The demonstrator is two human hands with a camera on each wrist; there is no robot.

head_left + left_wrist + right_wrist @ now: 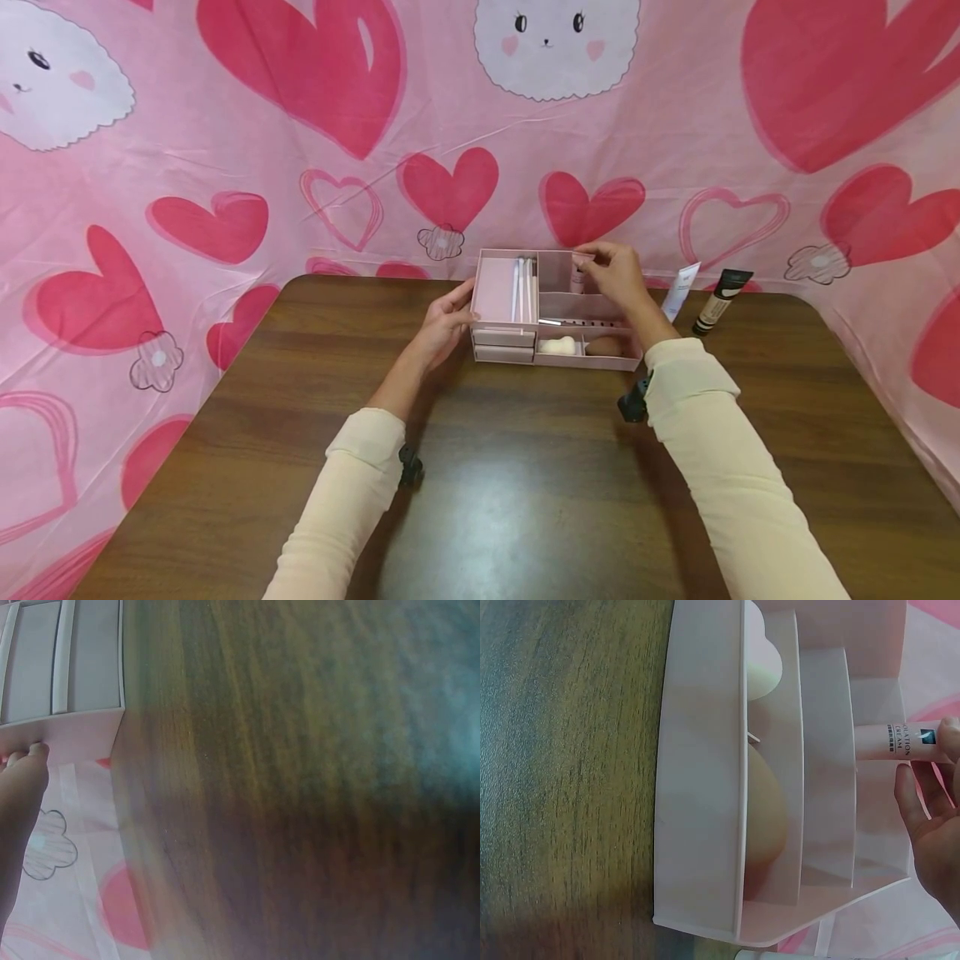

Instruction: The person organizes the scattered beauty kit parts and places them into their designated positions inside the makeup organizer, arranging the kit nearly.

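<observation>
A pink makeup organizer (588, 362) stands toward the table's back edge. My right hand (617, 268) pinches the upper end of a small pink cream tube (885, 742), which stands upright in the organizer's back right compartment; its lower end is hidden behind a divider in the right wrist view. My left hand (444, 327) rests against the organizer's left side, fingers and thumb extended to the wall. Several makeup brushes (523, 287) lie in the top left tray. A cream-white sponge (558, 345) and a brown sponge (604, 346) sit in the front compartments.
Right of the organizer, a white tube (680, 292) and a black-capped beige tube (722, 302) stand on the brown wooden table (480, 492). Two drawers (504, 346) face front under the brush tray. A pink heart-print cloth (442, 108) hangs behind the table.
</observation>
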